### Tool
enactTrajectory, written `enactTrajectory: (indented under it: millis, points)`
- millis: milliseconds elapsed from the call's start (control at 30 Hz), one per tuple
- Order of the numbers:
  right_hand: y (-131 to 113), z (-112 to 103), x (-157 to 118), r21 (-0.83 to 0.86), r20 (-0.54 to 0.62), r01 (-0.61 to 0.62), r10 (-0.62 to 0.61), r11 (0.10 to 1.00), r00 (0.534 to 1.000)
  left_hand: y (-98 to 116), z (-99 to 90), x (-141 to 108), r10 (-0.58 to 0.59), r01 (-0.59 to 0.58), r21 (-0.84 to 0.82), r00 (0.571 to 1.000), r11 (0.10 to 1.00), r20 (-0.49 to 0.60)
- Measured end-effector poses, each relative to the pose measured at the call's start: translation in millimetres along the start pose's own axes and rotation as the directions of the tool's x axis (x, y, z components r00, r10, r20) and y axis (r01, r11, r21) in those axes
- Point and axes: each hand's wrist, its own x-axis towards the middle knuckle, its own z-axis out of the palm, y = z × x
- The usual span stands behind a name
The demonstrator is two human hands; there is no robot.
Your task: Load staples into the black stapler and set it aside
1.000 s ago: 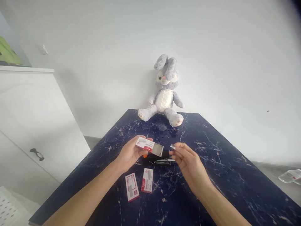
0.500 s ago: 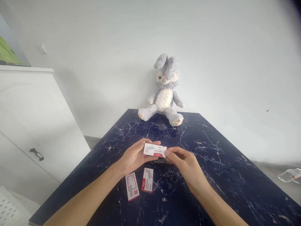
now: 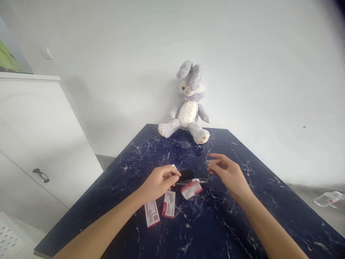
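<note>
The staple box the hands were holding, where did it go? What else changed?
The left hand and right hand let go of the staple box: it shifted right and toward the person, blurry near the stapler. The right hand moved right and away, holding a thin silvery piece; the left is at the stapler. The plush bunny and two other staple boxes stayed put.

A plush rabbit [image 3: 188,113] and cabinet [image 3: 40,133] suggest a home.

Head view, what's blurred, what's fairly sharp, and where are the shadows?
In the head view, the rightmost box is smeared, its print unreadable; head view again, the rabbit looks fairly clear; also head view, a soft shadow on the wall beside the cabinet, and a dark top right corner.
</note>
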Motion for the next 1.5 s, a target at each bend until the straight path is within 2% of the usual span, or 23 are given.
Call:
enactTrajectory:
  millis: [67,133,200,300,400,533,667,833,1100,1300,1500]
  points:
    - [8.7,-13.5,9.0,0.026,-0.049,-0.029,0.03,0.999,0.998,0.5,1.5,-1.5,0.124,-0.1,0.206,0.987,0.973,-0.103]
    - [15.3,-21.4,12.0,0.027,-0.004,-0.086,0.086,0.996,0.996,0.5,-0.7,-1.1,0.222,-0.16,0.322,0.961,0.933,-0.166]
    - [18.1,-24.2,10.5,-0.03,0.059,-0.126,0.128,0.992,0.99,-0.8,-5.3,0.6,0.263,-0.183,0.37,0.949,0.911,-0.176]
    - [16.1,-21.9,5.5,-0.166,0.117,-0.12,0.14,0.979,0.983,-4.7,-10.8,3.3,0.284,-0.214,0.419,0.952,0.883,-0.111]
    - [12.1,-16.0,1.4,-0.247,0.191,-0.054,0.104,0.968,0.976,-9.3,-11.4,4.4,0.28,-0.231,0.437,0.959,0.87,-0.051]
    - [11.5,-7.3,-2.9,-0.258,0.282,0.091,-0.016,0.962,0.959,-13.6,-9.6,4.8,0.282,-0.237,0.435,0.958,0.869,-0.042]
    - [17.7,-2.3,-4.4,-0.371,0.326,0.202,-0.076,0.906,0.942,-16.2,-9.9,5.6,0.269,-0.221,0.479,0.962,0.85,-0.034]
    - [26.0,-1.2,-1.8,-0.436,0.372,0.22,-0.048,0.873,0.927,-18.6,-9.4,5.8,0.232,-0.191,0.553,0.973,0.811,-0.004]
    - [26.6,2.1,-2.5,-0.407,0.421,0.226,-0.038,0.885,0.906,-16.4,-8.6,5.8,0.192,-0.159,0.581,0.981,0.798,0.005]
    - [27.8,3.0,-2.7,-0.353,0.437,0.173,-0.001,0.919,0.9,-15.6,-9.3,4.9,0.169,-0.144,0.578,0.985,0.803,0.011]
    - [23.7,4.4,-4.6,-0.456,0.447,0.28,-0.055,0.845,0.893,-13.2,-9.1,5.2,0.126,-0.114,0.581,0.992,0.806,0.019]
